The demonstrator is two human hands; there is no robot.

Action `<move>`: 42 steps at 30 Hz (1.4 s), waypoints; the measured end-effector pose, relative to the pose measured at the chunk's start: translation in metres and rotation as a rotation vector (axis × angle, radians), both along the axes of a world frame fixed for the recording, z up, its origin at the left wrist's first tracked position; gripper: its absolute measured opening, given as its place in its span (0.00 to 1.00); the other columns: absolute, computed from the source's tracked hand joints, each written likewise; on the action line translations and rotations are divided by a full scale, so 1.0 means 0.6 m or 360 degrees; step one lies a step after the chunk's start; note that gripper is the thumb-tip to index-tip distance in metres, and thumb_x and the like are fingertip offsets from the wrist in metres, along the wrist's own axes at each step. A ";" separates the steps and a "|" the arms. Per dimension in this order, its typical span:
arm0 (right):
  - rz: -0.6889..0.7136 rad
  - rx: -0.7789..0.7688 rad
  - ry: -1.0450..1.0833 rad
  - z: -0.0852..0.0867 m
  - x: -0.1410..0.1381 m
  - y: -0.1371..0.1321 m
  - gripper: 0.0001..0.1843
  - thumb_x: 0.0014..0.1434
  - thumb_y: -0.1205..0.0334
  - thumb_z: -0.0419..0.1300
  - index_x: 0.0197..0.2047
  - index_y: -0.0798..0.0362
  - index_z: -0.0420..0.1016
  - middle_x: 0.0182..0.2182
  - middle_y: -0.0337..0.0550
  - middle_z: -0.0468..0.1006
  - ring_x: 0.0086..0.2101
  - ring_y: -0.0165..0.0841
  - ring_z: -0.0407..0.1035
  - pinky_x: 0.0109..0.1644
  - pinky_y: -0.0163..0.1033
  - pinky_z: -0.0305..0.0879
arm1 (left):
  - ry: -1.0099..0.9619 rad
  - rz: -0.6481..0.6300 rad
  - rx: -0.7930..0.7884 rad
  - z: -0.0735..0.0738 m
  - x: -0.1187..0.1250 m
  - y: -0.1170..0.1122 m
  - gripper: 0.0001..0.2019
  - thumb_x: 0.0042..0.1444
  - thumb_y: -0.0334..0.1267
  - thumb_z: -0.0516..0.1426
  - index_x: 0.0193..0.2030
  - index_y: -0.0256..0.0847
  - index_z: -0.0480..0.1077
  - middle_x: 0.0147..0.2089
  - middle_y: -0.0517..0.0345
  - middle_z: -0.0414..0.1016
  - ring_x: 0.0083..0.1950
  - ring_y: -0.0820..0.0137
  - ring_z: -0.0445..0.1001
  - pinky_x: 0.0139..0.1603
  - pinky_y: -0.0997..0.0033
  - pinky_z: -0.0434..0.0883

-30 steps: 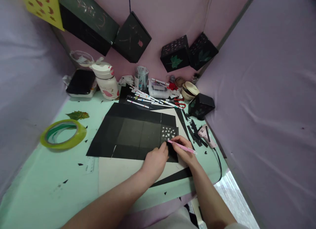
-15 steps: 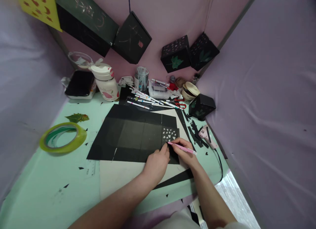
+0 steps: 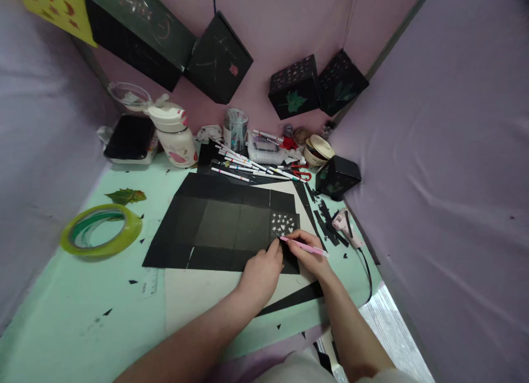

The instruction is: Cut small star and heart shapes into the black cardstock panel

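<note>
Tape [image 3: 133,224] sits at left on the desk [image 3: 61,295], a leaf [image 3: 126,195] beyond. Black card [image 3: 219,220] lies mid-desk, the left hand [image 3: 263,270] resting toward its right end, whether that grip is closed unclear. By white stars [image 3: 283,222], the right hand [image 3: 312,262] holds a pink pen [image 3: 308,248]; a glue gun [image 3: 346,227] lies farther right.

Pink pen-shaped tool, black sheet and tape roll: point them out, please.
Pink pen-shaped tool [image 3: 306,247]: head view, middle of barrel.
Black sheet [image 3: 221,222]: head view, its bare middle.
Tape roll [image 3: 133,225]: head view, ring's right side.
</note>
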State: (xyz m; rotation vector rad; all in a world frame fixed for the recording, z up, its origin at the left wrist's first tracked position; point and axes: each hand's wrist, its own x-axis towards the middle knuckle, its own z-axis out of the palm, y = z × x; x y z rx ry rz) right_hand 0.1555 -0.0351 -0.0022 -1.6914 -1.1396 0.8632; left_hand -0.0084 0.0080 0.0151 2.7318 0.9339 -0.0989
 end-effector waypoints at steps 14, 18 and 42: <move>-0.0022 -0.0039 -0.0003 0.001 -0.010 0.003 0.07 0.56 0.59 0.61 0.32 0.54 0.75 0.24 0.36 0.72 0.25 0.28 0.63 0.28 0.32 0.57 | 0.0036 0.0049 -0.0020 0.000 0.002 -0.001 0.22 0.63 0.36 0.54 0.64 0.40 0.62 0.67 0.50 0.60 0.43 0.63 0.76 0.38 0.67 0.77; -0.0037 -0.0017 -0.0015 -0.003 -0.008 -0.001 0.07 0.56 0.59 0.61 0.32 0.54 0.75 0.25 0.36 0.73 0.25 0.29 0.63 0.28 0.32 0.57 | 0.0043 0.0057 -0.0033 0.001 0.003 -0.001 0.22 0.63 0.36 0.55 0.64 0.42 0.62 0.67 0.51 0.60 0.43 0.63 0.76 0.37 0.68 0.77; 0.0194 0.0073 -0.0022 -0.017 0.003 -0.013 0.08 0.60 0.56 0.60 0.37 0.52 0.75 0.34 0.43 0.77 0.34 0.35 0.70 0.38 0.36 0.65 | 0.0023 0.0064 -0.0129 -0.012 0.003 -0.008 0.21 0.62 0.39 0.56 0.61 0.41 0.64 0.67 0.51 0.59 0.45 0.63 0.75 0.40 0.65 0.78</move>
